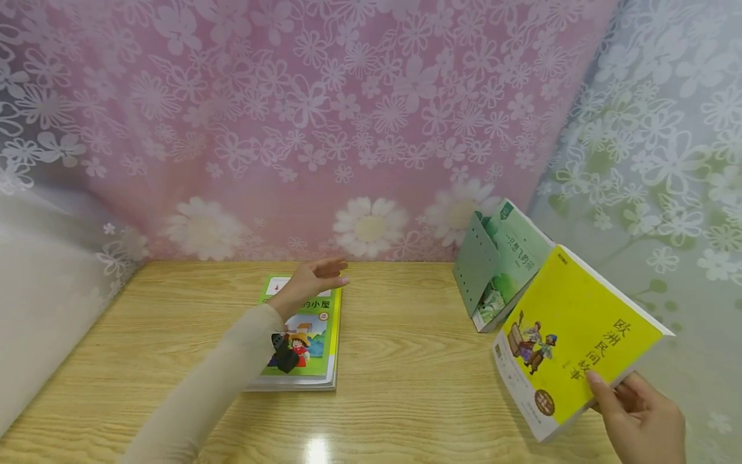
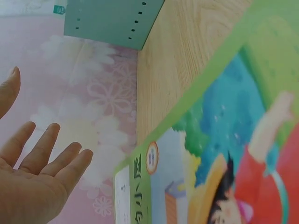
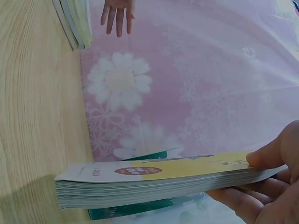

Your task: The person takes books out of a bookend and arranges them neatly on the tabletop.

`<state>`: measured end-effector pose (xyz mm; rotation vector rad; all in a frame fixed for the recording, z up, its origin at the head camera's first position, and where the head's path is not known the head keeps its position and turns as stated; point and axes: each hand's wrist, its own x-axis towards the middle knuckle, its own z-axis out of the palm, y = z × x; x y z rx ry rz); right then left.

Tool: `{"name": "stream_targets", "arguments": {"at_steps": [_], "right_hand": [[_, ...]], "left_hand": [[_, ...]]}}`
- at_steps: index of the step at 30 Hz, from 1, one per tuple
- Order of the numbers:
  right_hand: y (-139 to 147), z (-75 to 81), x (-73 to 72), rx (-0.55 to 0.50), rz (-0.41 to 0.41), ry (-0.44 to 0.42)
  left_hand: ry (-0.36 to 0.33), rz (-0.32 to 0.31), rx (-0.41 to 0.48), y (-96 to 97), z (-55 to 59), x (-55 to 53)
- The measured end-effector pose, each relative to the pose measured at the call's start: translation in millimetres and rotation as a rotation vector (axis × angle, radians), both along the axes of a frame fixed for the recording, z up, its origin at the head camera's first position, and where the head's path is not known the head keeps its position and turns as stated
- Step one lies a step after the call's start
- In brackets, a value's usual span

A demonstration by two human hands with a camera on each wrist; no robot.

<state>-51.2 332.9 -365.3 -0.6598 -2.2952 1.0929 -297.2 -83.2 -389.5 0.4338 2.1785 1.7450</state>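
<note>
My right hand (image 1: 643,412) grips a yellow-covered book (image 1: 580,309) by its edge, thumb on the front cover and fingers behind. The book is tilted in the air at the right. In the right wrist view its page edges face the camera, with the right hand (image 3: 275,191) at one end. My left hand (image 1: 310,280) hovers over a stack of books whose top cover (image 1: 315,368) is green, with a cartoon figure in a hat. Fingers of the left hand (image 2: 39,186) are extended and hold nothing.
A green metal bookend (image 1: 472,270) stands at the back right of the wooden table (image 1: 394,361), with a pale green book (image 1: 522,248) upright against it. The yellow book partly hides that book. A pink floral curtain (image 1: 371,129) hangs behind the table.
</note>
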Motion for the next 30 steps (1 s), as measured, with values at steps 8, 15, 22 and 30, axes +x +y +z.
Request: {"name": "stream_targets", "arguments": {"at_steps": [8,15,22,30], "right_hand": [[-10,2.4,-1.9,-0.009,0.092,0.022],[-17,5.3,-6.0,0.054,0.242,0.108],[-25,9.8,-14.3,0.057,0.333,0.134],[-35,13.5,-28.1,-0.002,0.442,0.138]], "left_hand": [[-0.006,-0.049,0.071,17.9,2.0,-2.7],[0.009,-0.106,0.125,34.4,3.7,-1.1],[0.01,-0.145,0.177,52.0,6.1,0.3],[0.019,-0.188,0.223,70.5,9.7,1.9]]}}
